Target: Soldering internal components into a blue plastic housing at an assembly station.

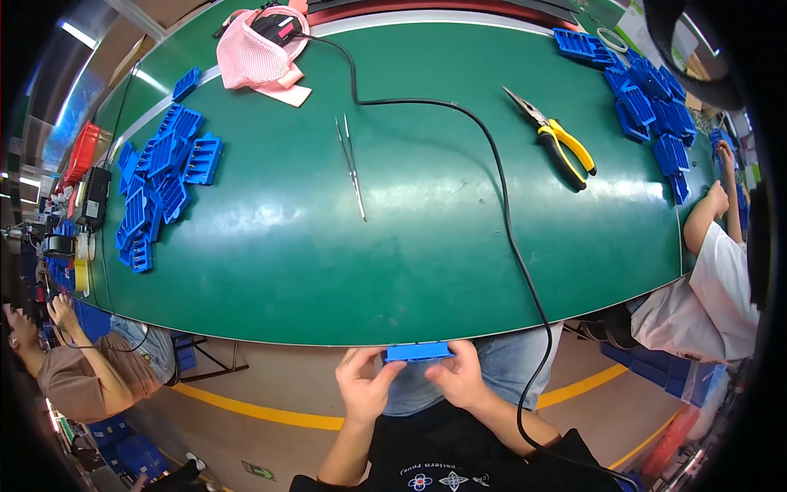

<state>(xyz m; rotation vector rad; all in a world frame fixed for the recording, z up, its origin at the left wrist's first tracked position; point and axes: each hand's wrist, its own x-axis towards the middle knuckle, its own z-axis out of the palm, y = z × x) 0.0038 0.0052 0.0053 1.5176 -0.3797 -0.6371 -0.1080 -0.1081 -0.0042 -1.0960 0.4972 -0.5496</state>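
Just off the table's near edge, above my lap, I hold a blue plastic slotted tray (419,352) by its two ends, with a long side turned up. My left hand (364,384) grips its left end, thumb on the near side. Around the right end close the fingers and thumb of my right hand (461,377). The tray's inner slots are hidden from view. Metal tweezers (352,170) lie on the green table (393,271) ahead of my hands. Farther right rest long-nose pliers (559,146) with yellow and black handles.
Blue trays are heaped at the left (164,168) and far right (656,98). A black cable (506,201) runs from a pink mesh bag (258,53) across the table and over my right side. Co-workers sit at left (106,369) and right (697,287).
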